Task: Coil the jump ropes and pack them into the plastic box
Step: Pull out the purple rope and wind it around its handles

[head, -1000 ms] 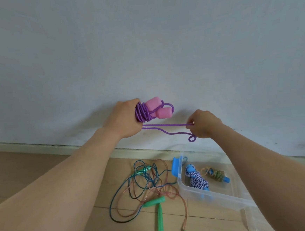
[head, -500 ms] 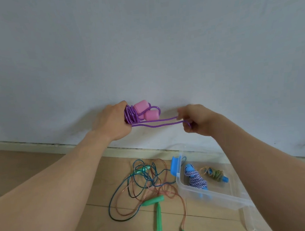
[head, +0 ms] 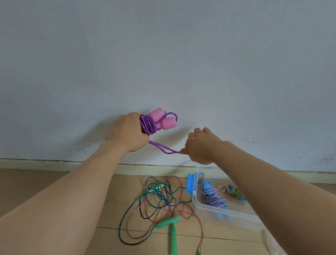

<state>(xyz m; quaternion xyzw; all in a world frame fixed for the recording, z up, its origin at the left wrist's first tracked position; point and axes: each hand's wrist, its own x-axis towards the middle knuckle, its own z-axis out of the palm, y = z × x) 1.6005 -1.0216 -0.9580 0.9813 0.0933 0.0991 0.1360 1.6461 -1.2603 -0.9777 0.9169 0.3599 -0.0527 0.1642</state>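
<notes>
My left hand (head: 130, 131) grips a purple jump rope (head: 148, 125) with pink handles, most of it wound in tight turns around the handles. A doubled loop of the rope runs down and right to my right hand (head: 199, 146), which pinches its end. Both hands are raised in front of the wall. Below on the floor stands the clear plastic box (head: 214, 211) with a blue latch. Inside it lie a coiled blue-and-white rope (head: 215, 198) and a coiled yellowish rope (head: 233, 190), partly hidden by my right forearm.
Two loose tangled ropes with green handles (head: 167, 221), one teal and one copper-coloured, sprawl on the wooden floor left of the box. A clear lid (head: 273, 247) lies at the lower right. A grey wall with a pale skirting board stands close ahead.
My right hand has swung the rope's loop from level with the handles down and to the lower right. My left hand with the coil has stayed at about the same height.
</notes>
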